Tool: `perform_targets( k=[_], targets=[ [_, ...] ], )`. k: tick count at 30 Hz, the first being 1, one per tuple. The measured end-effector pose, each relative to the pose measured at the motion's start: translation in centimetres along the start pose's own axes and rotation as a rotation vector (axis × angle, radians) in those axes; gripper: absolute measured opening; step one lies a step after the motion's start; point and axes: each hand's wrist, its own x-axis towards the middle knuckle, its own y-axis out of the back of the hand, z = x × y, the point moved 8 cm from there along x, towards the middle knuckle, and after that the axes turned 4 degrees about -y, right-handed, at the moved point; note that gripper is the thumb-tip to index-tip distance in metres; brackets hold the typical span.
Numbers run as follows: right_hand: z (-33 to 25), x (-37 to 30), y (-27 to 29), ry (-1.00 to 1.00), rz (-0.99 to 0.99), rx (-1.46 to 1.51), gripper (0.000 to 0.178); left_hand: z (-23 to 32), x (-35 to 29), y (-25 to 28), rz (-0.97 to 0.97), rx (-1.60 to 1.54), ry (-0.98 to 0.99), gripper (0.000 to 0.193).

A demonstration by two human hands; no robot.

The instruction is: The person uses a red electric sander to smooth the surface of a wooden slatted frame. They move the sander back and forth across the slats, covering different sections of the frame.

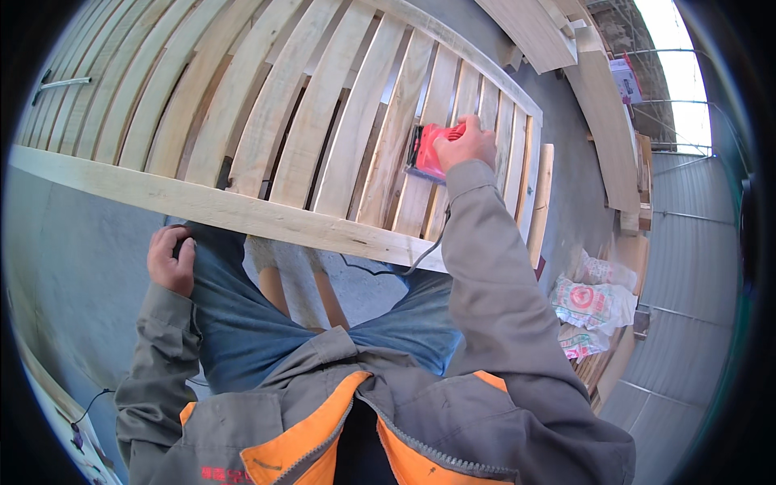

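My right hand (471, 147) is wrapped round a red electric sander (434, 153), which rests on the slats (412, 198) of a pale wooden frame toward its right end. The sander's dark cord (428, 246) hangs past the front rail (283, 212) and loops below it. My left hand (171, 259) lies on my left thigh beside the rail, fingers loosely curled and holding nothing that I can see. The fingertips of my right hand are partly hidden by the sander and the hand itself.
Long boards (602, 121) lie on the right beyond the frame. White printed sacks (594, 303) sit on wood at the right. A thin pale stick (69, 83) lies across the slats at far left. Beneath me are wooden stool legs (272, 291).
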Motion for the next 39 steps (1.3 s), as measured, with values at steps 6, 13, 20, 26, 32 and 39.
perform_targets(
  k=[6, 13, 20, 26, 32, 39],
  targets=[
    [-1.3, 4.3, -1.2, -0.046, -0.054, -0.022, 0.059, 0.4, 0.5, 0.0, -0.035, -0.002, 0.003, 0.016],
    [-2.6, 9.0, -1.6, -0.068, -0.061, -0.037, 0.057, 0.9, 1.1, -0.3, -0.066, -0.02, 0.02, 0.016],
    [-3.0, 13.6, -2.7, -0.054, -0.067, -0.013, 0.063, 1.4, 1.5, -0.3, -0.085, -0.024, 0.042, 0.014],
    [-3.3, 17.2, -2.8, -0.076, -0.064, -0.006, 0.066, 2.1, 2.0, -0.8, -0.112, -0.013, 0.057, 0.01],
    [-4.0, 19.9, -3.2, -0.024, -0.049, 0.016, 0.066, 2.2, 2.2, -0.6, -0.118, -0.005, 0.055, 0.01],
    [-4.5, 20.6, -3.2, -0.061, -0.081, 0.011, 0.054, 1.5, 1.8, -0.5, -0.106, 0.029, 0.034, 0.012]
  ],
)
